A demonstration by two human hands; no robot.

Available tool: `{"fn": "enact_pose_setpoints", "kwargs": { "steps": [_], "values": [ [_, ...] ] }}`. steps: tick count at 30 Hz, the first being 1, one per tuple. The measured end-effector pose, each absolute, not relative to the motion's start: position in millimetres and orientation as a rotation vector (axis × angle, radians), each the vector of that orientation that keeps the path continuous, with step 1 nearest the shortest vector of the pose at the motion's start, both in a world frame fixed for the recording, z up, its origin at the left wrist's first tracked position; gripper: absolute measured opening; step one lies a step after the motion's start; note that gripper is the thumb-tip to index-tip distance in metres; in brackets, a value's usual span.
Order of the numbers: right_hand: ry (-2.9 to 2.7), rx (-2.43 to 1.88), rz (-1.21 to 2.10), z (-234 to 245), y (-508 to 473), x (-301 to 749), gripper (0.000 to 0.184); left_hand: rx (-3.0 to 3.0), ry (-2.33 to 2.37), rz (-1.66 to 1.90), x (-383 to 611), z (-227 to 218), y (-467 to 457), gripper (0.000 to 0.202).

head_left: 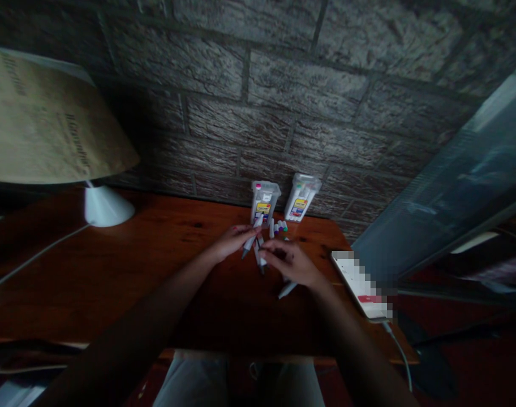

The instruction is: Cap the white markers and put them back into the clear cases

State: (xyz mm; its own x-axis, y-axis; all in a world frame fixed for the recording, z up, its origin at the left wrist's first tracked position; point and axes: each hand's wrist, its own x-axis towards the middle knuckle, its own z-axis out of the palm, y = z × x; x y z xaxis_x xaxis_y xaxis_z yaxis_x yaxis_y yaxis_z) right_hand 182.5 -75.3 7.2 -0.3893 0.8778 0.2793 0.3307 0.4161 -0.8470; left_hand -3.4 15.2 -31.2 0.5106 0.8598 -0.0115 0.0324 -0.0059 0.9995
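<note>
Jutting from left hand [235,240], right hand [292,263]: markers [259,257].

Left hand [235,238], right hand [290,263] close together

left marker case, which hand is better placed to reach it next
Probably the left. The left hand holds a marker whose end lies just below the left marker case; the right hand sits lower, over loose markers on the table, farther from it.

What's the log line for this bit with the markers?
left hand: holds marker | right hand: touching loose markers | marker boxes: standing behind
</note>
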Motion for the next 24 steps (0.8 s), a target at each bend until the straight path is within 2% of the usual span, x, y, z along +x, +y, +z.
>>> {"fn": "enact_pose_setpoints", "kwargs": {
  "steps": [4, 7, 24],
  "values": [
    [-1.258, -1.128, 0.797, 6, -59, 194, 0.040, 1.566, 0.755, 0.616, -7, -25, 10, 0.052],
    [-1.033, -1.159, 0.797, 1, -52, 201, 0.046, 1.673, 0.714, 0.541, -9, -22, 7, 0.046],
    [-1.300, -1.024, 1.181, -7, -56, 190, 0.047, 1.743, 0.669, 0.527, -10, -22, 6, 0.038]
  ]
}}
